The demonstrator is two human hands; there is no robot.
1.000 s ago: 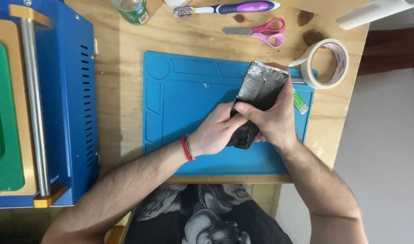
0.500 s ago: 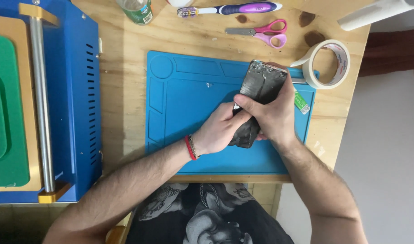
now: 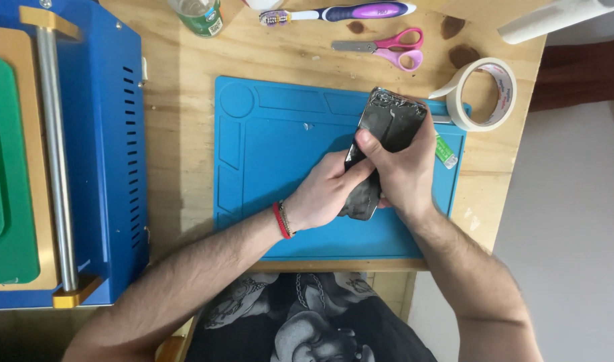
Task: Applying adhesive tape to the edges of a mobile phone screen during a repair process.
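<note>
Both hands hold one dark phone with a cracked, shiny face (image 3: 387, 127) over the blue mat (image 3: 273, 147): the right hand (image 3: 404, 171) is wrapped tight around its side, and the left hand (image 3: 323, 194) pinches its lower edge. From this head view, the broken glass could cut a finger if a hand slides. If the grip slips, the phone could drop onto the mat and crack more.

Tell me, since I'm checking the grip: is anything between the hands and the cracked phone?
Nothing visible. The left hand and right hand both clasp the cracked phone directly, above the blue work mat. The scissors and tape roll lie apart.
</note>
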